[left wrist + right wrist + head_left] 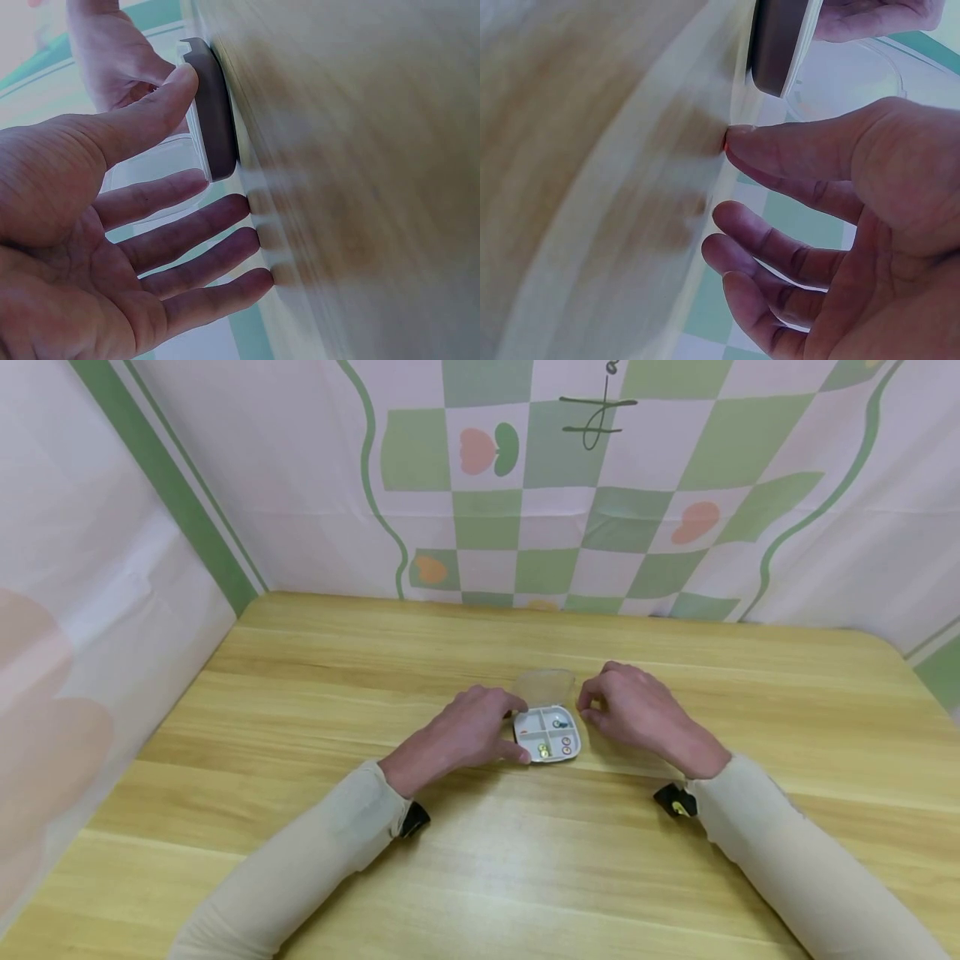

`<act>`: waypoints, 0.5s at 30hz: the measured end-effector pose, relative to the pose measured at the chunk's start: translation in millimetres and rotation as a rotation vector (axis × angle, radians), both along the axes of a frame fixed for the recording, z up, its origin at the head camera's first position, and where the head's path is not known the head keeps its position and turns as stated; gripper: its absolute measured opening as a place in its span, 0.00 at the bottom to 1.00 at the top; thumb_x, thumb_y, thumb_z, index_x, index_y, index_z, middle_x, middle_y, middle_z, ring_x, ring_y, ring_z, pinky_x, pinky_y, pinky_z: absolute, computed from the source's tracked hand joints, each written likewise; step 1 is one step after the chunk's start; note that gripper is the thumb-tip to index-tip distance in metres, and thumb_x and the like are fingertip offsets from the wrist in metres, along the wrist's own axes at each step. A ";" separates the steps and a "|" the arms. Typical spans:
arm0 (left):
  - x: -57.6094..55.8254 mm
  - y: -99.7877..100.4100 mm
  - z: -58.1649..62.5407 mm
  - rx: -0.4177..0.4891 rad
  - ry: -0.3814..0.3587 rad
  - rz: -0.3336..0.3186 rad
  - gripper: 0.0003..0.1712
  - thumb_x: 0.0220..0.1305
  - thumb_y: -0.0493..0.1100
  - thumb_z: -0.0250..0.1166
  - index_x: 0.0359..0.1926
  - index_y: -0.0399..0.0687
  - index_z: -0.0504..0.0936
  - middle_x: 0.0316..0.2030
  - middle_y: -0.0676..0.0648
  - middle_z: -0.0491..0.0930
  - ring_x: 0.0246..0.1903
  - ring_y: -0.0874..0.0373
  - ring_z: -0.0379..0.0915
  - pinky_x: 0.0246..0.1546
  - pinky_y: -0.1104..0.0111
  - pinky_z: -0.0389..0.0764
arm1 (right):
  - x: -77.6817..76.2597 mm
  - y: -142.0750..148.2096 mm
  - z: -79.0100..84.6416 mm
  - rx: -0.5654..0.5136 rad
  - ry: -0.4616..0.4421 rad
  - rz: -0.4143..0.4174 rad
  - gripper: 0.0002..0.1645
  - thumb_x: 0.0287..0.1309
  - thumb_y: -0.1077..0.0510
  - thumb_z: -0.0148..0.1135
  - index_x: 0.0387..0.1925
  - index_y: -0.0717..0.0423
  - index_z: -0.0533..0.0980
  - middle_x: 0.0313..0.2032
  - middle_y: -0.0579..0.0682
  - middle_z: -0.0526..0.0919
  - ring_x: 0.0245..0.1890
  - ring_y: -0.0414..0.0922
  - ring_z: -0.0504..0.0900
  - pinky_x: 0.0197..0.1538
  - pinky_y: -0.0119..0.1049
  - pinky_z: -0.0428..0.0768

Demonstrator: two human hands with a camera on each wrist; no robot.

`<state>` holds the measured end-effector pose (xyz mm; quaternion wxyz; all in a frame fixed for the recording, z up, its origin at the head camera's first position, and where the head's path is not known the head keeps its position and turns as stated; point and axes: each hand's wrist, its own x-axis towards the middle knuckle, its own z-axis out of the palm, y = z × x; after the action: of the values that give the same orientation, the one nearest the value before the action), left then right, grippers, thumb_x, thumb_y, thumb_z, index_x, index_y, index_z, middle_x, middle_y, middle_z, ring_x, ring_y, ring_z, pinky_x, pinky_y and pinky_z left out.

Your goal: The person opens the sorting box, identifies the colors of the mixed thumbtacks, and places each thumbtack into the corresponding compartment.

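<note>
A small pill box with a white divided tray and a dark underside rests on the table. Its clear lid is folded back on the far side. My left hand steadies the box from the left, thumb at the near edge and index fingertip at the far edge. Inside lie small pieces: yellow-green ones, pinkish round ones, a dark greenish one and a red speck. Just right of the box, my right hand pinches a tiny orange-red piece between thumb and index finger, low over the table.
The wooden table spreads out on all sides of the box. A curtain with green checks and hearts hangs behind its far edge, and another printed cloth hangs at the left. Black bands sit at both wrists.
</note>
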<state>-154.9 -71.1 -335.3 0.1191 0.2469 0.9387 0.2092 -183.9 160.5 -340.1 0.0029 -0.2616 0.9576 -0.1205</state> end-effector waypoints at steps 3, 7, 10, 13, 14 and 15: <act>0.6 0.1 0.0 0.000 -0.003 0.004 0.39 0.44 0.57 0.71 0.57 0.47 0.74 0.54 0.48 0.75 0.48 0.58 0.70 0.46 0.69 0.69 | -0.1 -0.1 -0.2 0.000 -0.006 0.000 0.06 0.48 0.61 0.62 0.27 0.46 0.81 0.26 0.42 0.74 0.29 0.43 0.69 0.31 0.38 0.68; 1.0 0.0 0.0 -0.003 -0.003 0.006 0.39 0.44 0.57 0.71 0.57 0.47 0.74 0.54 0.48 0.75 0.48 0.58 0.70 0.46 0.69 0.68 | 0.2 -0.4 0.4 0.002 -0.009 -0.002 0.06 0.49 0.61 0.61 0.27 0.46 0.81 0.27 0.43 0.74 0.29 0.43 0.68 0.31 0.38 0.68; 0.9 0.1 -0.4 -0.004 -0.003 0.006 0.39 0.44 0.57 0.71 0.58 0.47 0.74 0.54 0.48 0.75 0.48 0.58 0.70 0.46 0.69 0.68 | 0.8 -0.5 2.0 0.005 -0.009 -0.005 0.06 0.49 0.61 0.61 0.27 0.46 0.81 0.27 0.42 0.74 0.29 0.43 0.69 0.31 0.38 0.68; 0.5 0.3 -0.8 -0.004 -0.003 0.007 0.39 0.44 0.57 0.71 0.58 0.47 0.74 0.54 0.48 0.75 0.47 0.58 0.70 0.45 0.69 0.69 | 1.9 -0.6 4.1 0.006 -0.007 -0.008 0.06 0.49 0.61 0.61 0.28 0.46 0.81 0.26 0.42 0.75 0.29 0.43 0.69 0.31 0.38 0.68; 0.4 0.3 -0.7 -0.003 -0.004 0.008 0.39 0.44 0.57 0.71 0.58 0.47 0.74 0.54 0.48 0.75 0.47 0.58 0.70 0.45 0.69 0.69 | 2.3 -0.5 4.9 0.005 -0.006 -0.008 0.06 0.49 0.61 0.61 0.28 0.46 0.81 0.26 0.42 0.75 0.29 0.43 0.69 0.31 0.38 0.68; 0.4 0.3 -0.6 -0.003 -0.004 0.007 0.39 0.44 0.57 0.71 0.58 0.47 0.74 0.54 0.48 0.75 0.47 0.58 0.70 0.45 0.69 0.69 | 2.7 -0.5 5.7 0.005 -0.002 -0.007 0.06 0.49 0.61 0.61 0.28 0.46 0.81 0.26 0.42 0.75 0.29 0.43 0.69 0.31 0.38 0.68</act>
<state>-154.6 -70.8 -335.9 0.1206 0.2428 0.9397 0.2086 -181.1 160.0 -334.4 0.0039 -0.2580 0.9589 -0.1181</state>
